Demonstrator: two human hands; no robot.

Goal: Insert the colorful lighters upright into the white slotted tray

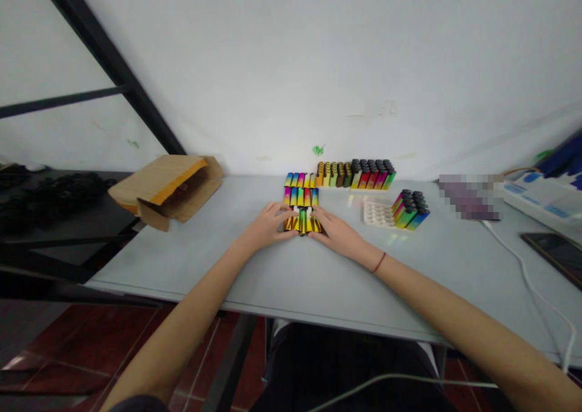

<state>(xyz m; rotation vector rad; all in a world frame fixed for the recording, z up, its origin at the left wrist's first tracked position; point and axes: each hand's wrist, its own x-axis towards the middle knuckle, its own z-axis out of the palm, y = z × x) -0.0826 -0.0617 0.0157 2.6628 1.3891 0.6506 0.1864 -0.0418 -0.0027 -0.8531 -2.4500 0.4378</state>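
Observation:
In the middle of the table, shiny gold and green lighters (302,223) lie side by side in a short row. My left hand (269,225) grips the left end of this row, its thumb at the near side and fingers at the far side. At the other end, my right hand (335,230) holds the row in the same way. Just beyond the fingers are more rows of rainbow-coloured lighters (301,196), lying flat. My fingers partly cover the outer lighters of the nearest row.
Lighters with black tops (373,174) stand upright in holders by the wall. To the right, a white holder (378,214) with round slots carries several lighters at one end. An open cardboard box (166,185) lies at left. A cable (522,266), phone (557,254) and power strip (541,209) occupy the right.

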